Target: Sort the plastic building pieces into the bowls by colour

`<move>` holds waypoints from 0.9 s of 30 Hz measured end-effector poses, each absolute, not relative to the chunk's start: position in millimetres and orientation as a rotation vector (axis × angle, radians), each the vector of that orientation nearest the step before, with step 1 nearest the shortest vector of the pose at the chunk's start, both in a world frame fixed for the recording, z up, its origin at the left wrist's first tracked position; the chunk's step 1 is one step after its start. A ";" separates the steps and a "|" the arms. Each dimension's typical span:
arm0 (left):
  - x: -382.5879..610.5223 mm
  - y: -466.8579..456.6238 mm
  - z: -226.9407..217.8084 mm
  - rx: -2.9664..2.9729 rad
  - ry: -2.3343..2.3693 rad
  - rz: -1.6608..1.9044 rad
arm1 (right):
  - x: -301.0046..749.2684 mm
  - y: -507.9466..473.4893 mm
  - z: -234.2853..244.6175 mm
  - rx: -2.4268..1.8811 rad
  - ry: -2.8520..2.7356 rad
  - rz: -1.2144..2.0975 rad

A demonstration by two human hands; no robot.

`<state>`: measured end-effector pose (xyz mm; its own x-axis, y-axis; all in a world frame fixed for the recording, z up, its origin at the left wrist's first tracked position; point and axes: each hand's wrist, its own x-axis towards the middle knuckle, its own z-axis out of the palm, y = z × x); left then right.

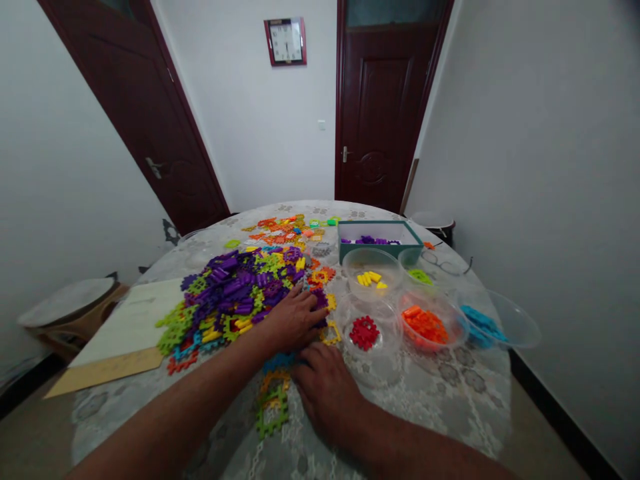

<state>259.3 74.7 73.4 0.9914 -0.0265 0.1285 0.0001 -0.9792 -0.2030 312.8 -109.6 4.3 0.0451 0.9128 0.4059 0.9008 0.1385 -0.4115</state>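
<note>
A large pile of plastic interlocking pieces (235, 283), mostly purple and green, covers the left middle of the table. My left hand (295, 317) reaches over its right edge, fingers stretched out across purple pieces (320, 298). Close below it, my right hand (330, 387) rests low over the tablecloth with its fingers curled in; whatever they hold is hidden. Beside its fingertips lies a blue piece (279, 361), partly covered by my left forearm. Nearer to me are an orange piece (275, 381) and a green square piece (273, 417). A yellow piece (331, 333) lies right of my left hand.
On the right stand clear bowls with red pieces (365, 333), yellow pieces (369, 279), orange pieces (425, 325), blue pieces (483, 327) and green pieces (421, 276). Behind them sits an open box (380, 252) with purple pieces. Glasses (450, 267) lie far right; a cardboard sheet (107, 370) lies left.
</note>
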 end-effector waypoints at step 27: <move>108.5 -13.5 27.8 -3.105 -0.696 -0.609 | 324.1 -108.5 2.1 -1.447 -1.510 0.163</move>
